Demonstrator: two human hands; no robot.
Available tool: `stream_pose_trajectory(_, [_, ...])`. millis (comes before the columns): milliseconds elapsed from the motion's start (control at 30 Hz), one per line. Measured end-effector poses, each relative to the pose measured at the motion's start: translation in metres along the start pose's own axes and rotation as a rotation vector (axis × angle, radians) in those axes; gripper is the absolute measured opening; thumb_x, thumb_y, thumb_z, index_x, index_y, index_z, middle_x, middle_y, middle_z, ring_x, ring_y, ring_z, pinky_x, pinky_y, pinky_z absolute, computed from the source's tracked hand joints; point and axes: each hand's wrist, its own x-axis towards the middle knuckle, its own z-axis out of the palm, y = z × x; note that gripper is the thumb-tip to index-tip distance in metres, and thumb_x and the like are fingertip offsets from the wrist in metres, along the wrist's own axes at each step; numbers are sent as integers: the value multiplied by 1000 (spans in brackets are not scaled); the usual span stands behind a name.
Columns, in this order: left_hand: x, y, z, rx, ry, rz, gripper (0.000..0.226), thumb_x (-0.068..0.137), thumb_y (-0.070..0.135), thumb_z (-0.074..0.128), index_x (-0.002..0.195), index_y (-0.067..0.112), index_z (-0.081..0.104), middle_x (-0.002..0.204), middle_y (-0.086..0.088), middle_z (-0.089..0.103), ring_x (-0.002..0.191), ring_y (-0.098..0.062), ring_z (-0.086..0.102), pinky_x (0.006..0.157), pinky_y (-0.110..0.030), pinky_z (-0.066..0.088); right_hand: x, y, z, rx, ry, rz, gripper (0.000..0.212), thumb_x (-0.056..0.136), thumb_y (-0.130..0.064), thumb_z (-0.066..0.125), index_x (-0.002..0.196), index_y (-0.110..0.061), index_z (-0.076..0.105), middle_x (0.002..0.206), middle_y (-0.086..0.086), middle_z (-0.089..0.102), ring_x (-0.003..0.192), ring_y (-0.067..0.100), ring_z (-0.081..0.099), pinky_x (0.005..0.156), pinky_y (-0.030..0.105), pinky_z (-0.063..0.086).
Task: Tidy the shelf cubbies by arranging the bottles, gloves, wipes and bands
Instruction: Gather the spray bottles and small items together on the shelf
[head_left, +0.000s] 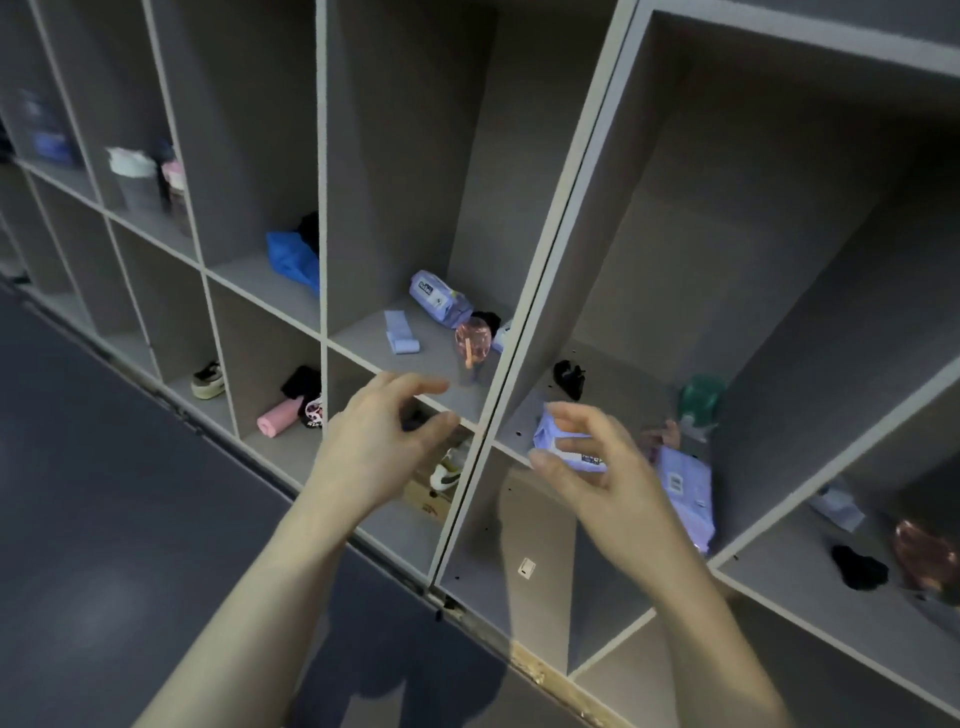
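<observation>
My left hand (384, 431) hovers with loosely curled fingers, holding nothing, just before the middle cubby's front edge. That cubby holds a lilac wipes pack (439, 299), a folded lilac band (400, 332), a pink bottle (471, 345) and a black glove (485, 317). My right hand (587, 467) spreads relaxed fingers in front of a small wipes pack (545, 436) at the edge of the right cubby. Further in lie a black glove (569, 379), a green bottle (701, 402) and a larger wipes pack (685, 493).
Blue gloves (293, 260) and two bottles (132, 176) sit in cubbies to the left. Lower cubbies hold a shoe (208, 382), a pink roll (275, 421) and another shoe (449, 470). The far right cubby has a black glove (857, 569) and a pink bottle (922, 551).
</observation>
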Motion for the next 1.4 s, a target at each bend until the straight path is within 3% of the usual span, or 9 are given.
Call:
stream_pose_trajectory(100, [39,-22,0,4,-11,-27,27,85,38,66,111,34,65,115,13,56,110,-6,53,86,-26,34,47,8,25,-4,-29,13,34,87,-31,65,117,-40,53,116,-19,52,108,-3,53,90,23,45])
stream_pose_trajectory(300, [154,-87,-10,-34,-75,-20,21,84,36,67,105,35,66,116,10,59,103,-8,58,96,-36,45,173,29,96,117,-110,104,30,87,-28,66,114,-36,56,114,-9,60,109,7,57,93,25,45])
stream_pose_trajectory(433, [243,-134,-24,2,-211,6,33,84,37,67,117,32,62,119,9,58,105,-8,57,96,-34,46,256,53,158,178,-24,213,27,87,-22,67,105,-37,56,105,-4,61,103,13,58,95,31,45])
stream_pose_trajectory(567, [325,-170,-25,34,-372,41,40,82,37,69,120,31,59,116,6,57,106,-11,58,96,-34,46,326,78,211,261,82,437,30,86,-12,67,109,-26,53,104,2,55,93,13,55,84,25,42])
stream_pose_trajectory(800, [414,-210,17,133,-563,60,48,84,37,66,129,31,52,125,1,55,108,-16,58,97,-34,44,377,154,235,32,258,776,70,80,-20,71,141,-20,37,120,7,42,120,30,51,105,37,40])
stream_pose_trajectory(933, [442,-224,38,141,-599,44,51,85,35,65,133,30,49,129,2,53,112,-16,56,93,-30,42,391,186,231,-166,176,914,75,81,-35,69,144,-15,34,135,18,46,122,36,50,100,40,44])
stream_pose_trajectory(1033, [466,-224,58,164,-623,65,53,85,37,65,135,29,48,134,1,52,117,-16,54,98,-33,43,399,205,227,-237,133,927,55,79,-46,67,126,-20,53,116,13,64,103,32,64,83,34,52])
stream_pose_trajectory(1167, [489,-222,87,179,-676,130,54,86,33,64,137,27,46,137,0,49,118,-18,53,101,-36,42,411,209,223,-460,128,912,27,86,-31,61,107,-16,69,101,12,72,98,31,67,73,30,50])
stream_pose_trajectory(1400, [505,-217,118,201,-707,336,57,87,24,64,139,33,43,137,3,47,127,-17,46,102,-33,39,446,168,185,-749,206,563,29,94,-43,48,103,-22,64,99,11,71,95,34,65,69,33,46])
